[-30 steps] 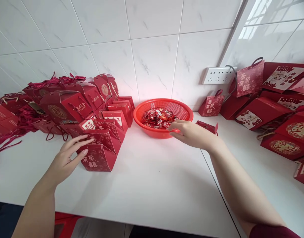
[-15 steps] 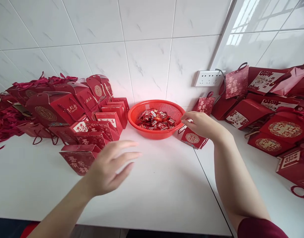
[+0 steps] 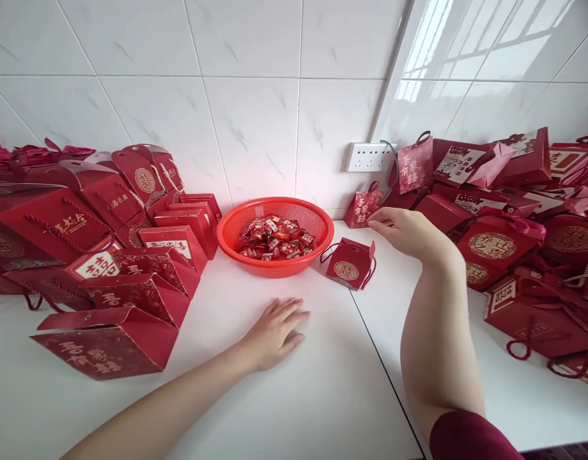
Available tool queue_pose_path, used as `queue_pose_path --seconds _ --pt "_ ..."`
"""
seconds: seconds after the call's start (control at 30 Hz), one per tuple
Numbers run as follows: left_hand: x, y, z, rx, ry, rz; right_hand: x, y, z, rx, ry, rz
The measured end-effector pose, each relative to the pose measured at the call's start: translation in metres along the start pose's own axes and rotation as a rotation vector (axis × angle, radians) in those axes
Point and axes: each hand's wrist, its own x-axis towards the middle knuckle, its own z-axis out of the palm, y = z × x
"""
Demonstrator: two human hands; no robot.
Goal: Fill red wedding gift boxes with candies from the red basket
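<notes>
My left hand point(image 3: 278, 333) lies palm down on the white tabletop, fingers stretched out and slightly apart, holding nothing. Loosely bent, my right hand point(image 3: 409, 233) hovers at the right, its fingertips by the right edge of a small red gift box point(image 3: 361, 211) with white characters; whether they touch it is unclear. Just below stands another red gift box point(image 3: 349, 263) with a round gold medallion and dark red cord handles. Between the hands and the wall sits a red plastic colander point(image 3: 275, 267) containing several red-wrapped sweets point(image 3: 277, 237).
Red gift boxes point(image 3: 112, 342) stand in rows and stacks on the left, some with cord handles. More red boxes point(image 3: 500, 246) are piled on the right. A power strip point(image 3: 368, 157) is against the tiled wall point(image 3: 255, 128). A dark seam crosses the white table point(image 3: 323, 396).
The view has turned rightward. My left hand has come down flat on the table, farther right. My right hand has moved right, from beside the medallion box to the small box behind it.
</notes>
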Motion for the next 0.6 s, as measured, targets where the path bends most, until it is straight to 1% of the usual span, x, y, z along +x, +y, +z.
queue_pose_path --seconds 0.07,0.1,0.23,0.3,0.37,0.4,0.43,0.5,0.57,0.6 --pt "0.001 0.0 -0.002 0.003 -0.011 0.004 0.005 0.0 0.004 -0.019 -0.019 0.019" --pt "0.002 0.0 -0.003 0.003 -0.012 0.006 0.007 -0.001 0.008 -0.037 -0.049 0.008" --pt "0.005 0.0 0.0 0.007 -0.006 0.012 0.015 -0.017 0.033 -0.143 -0.224 -0.085" --pt "0.004 -0.001 0.001 -0.003 0.025 0.023 0.013 -0.027 0.041 -0.181 -0.269 -0.105" --pt "0.002 -0.001 -0.001 -0.012 0.095 0.046 0.003 -0.037 0.038 -0.198 -0.287 -0.124" --pt "-0.001 -0.001 -0.003 -0.009 0.158 0.061 -0.005 -0.042 0.033 -0.201 -0.294 -0.156" --pt "-0.003 -0.001 -0.007 0.001 0.244 0.083 -0.014 -0.048 0.025 -0.198 -0.304 -0.199" --pt "-0.008 0.002 -0.019 0.031 0.485 0.16 -0.036 -0.057 0.007 -0.162 -0.326 -0.343" --pt "-0.013 0.009 -0.037 0.062 0.727 0.272 -0.058 -0.065 -0.009 -0.073 -0.371 -0.504" --pt "-0.015 0.015 -0.049 0.074 0.801 0.329 -0.067 -0.068 -0.014 -0.017 -0.397 -0.576"
